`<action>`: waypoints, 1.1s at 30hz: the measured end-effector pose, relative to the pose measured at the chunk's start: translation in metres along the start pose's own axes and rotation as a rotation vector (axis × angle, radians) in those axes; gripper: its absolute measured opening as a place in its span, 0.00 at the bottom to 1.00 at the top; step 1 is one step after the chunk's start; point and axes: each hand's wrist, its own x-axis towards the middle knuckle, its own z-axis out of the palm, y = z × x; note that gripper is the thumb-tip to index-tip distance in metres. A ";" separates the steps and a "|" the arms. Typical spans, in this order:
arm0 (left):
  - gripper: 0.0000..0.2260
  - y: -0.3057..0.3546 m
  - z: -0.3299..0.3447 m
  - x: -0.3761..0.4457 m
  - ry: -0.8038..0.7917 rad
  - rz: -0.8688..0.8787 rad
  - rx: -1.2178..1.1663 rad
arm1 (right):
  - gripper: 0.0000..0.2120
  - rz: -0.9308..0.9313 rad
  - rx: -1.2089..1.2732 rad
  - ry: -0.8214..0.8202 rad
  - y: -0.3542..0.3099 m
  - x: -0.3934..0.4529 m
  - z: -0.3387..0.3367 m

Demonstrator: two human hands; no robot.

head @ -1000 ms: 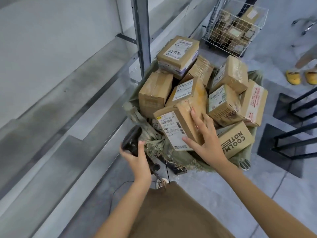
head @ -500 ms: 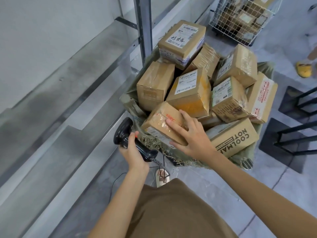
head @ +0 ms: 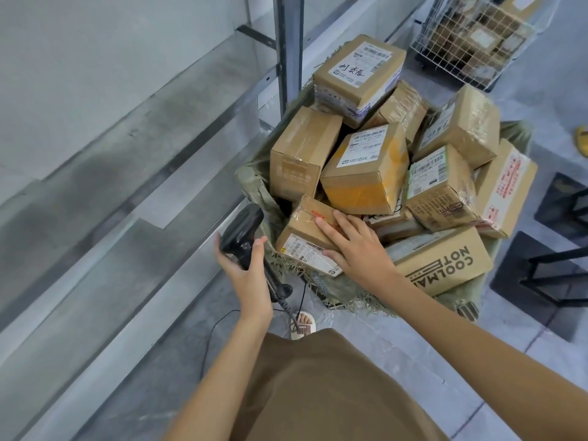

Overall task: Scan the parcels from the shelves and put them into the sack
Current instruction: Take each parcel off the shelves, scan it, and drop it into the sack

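Settling flat onto the pile at the sack's (head: pixel 254 189) near rim, the small taped cardboard parcel (head: pixel 307 233) has tipped down from its label-up tilt of a second ago, so this one counts as bagged. Right hand (head: pixel 358 249), its grip loose, presses it with straight fingers; left hand (head: pixel 246 273) grips the black plastic scanner (head: pixel 243 230), centre-left of frame.

A white wire basket (head: pixel 471 39) full of cardboard boxes sits at the upper right. Black metal frames (head: pixel 553 272) stand on dark mats along the right edge. A yellow slipper (head: pixel 581 140) shows at the far right edge, on the grey floor (head: pixel 397 338).
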 end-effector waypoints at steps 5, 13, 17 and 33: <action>0.31 0.005 0.000 -0.006 -0.046 0.082 -0.005 | 0.30 0.006 0.018 -0.064 -0.001 0.002 -0.003; 0.30 0.004 0.000 -0.010 -0.036 0.095 0.012 | 0.30 0.008 0.125 -0.150 0.000 0.003 -0.005; 0.31 0.005 -0.001 -0.011 -0.048 0.089 0.019 | 0.30 0.018 0.158 -0.164 -0.001 0.003 -0.007; 0.31 0.021 -0.025 -0.011 -0.085 0.090 0.037 | 0.35 0.110 0.143 -0.037 -0.018 -0.005 -0.012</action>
